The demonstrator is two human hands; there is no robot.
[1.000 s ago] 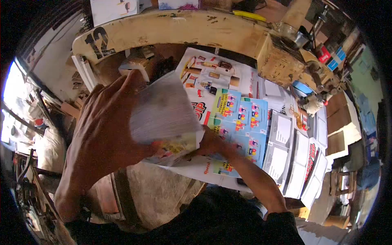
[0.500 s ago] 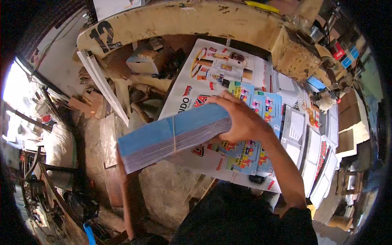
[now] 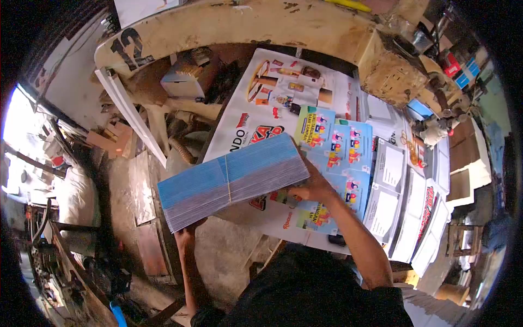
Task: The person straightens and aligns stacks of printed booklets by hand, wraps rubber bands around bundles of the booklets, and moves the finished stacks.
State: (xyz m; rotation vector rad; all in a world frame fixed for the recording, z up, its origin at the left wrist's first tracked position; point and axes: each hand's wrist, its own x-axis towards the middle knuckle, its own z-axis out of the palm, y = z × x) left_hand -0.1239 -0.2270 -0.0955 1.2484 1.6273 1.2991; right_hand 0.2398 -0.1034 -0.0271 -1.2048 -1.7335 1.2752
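Note:
A long bundle of thin blue-covered booklets [image 3: 226,182] is held above the floor at the near edge of the printed sheet, with a rubber band around its middle. Its blue and greyish-white edges face up. My right hand [image 3: 313,184] grips the right end from the side and below, partly hidden behind it. Under the left end, my left hand [image 3: 189,228] supports the bundle, its fingers mostly out of sight. Flat booklets [image 3: 348,158] with light-blue covers and cartoon figures lie overlapping on the sheet to the right.
A large printed sheet [image 3: 278,111] covers the table. White printed sheets [image 3: 384,185] lie at its right. A beige machine frame [image 3: 239,24] marked "12" arches across the back, with a white board [image 3: 131,117] leaning at left. Boxes and clutter stand on both sides.
My right hand has shifted from the top of the bundle's right end to its side and underneath. My left hand has moved from the left end to below it.

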